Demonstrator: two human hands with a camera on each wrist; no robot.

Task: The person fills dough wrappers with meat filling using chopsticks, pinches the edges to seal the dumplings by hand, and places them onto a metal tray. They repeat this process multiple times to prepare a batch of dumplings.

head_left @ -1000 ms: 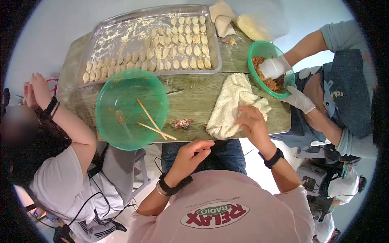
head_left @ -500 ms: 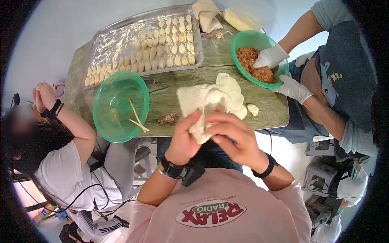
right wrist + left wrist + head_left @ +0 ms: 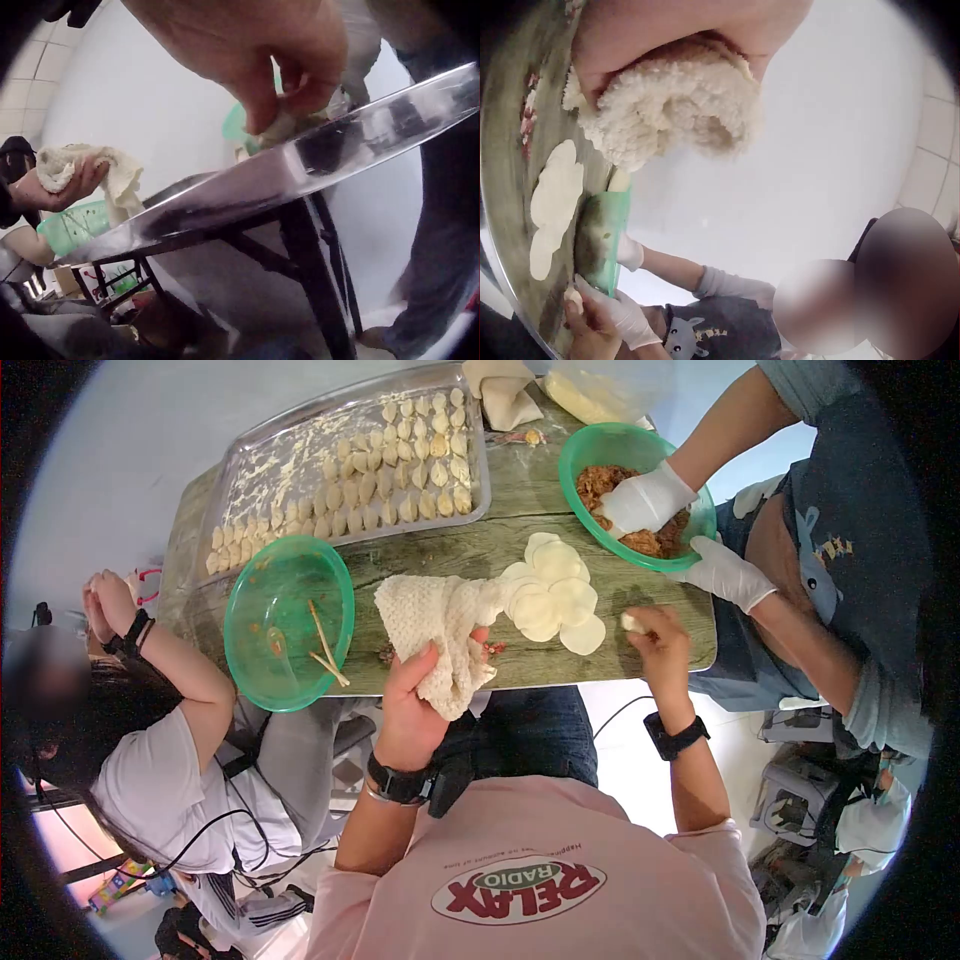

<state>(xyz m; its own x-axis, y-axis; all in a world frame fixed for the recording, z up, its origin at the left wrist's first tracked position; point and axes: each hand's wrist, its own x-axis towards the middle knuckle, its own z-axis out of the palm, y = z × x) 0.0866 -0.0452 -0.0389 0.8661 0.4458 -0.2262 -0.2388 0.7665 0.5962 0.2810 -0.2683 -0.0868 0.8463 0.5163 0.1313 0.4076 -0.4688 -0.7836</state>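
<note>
The left hand [image 3: 410, 695] holds a cream knitted cloth [image 3: 430, 620] at the near edge of the wooden desk [image 3: 480, 550]. Its grip is clamped on the bunched lower end, and the rest of the cloth lies on the desk. The right hand [image 3: 662, 645] rests at the desk's near right edge, its grip pinched on a small dough lump [image 3: 631, 623]. Overlapping round dumpling wrappers [image 3: 550, 595] lie between cloth and lump, touching the cloth. Beyond them, another person's gloved hand [image 3: 645, 500] is in a green bowl [image 3: 620, 445] of minced filling.
</note>
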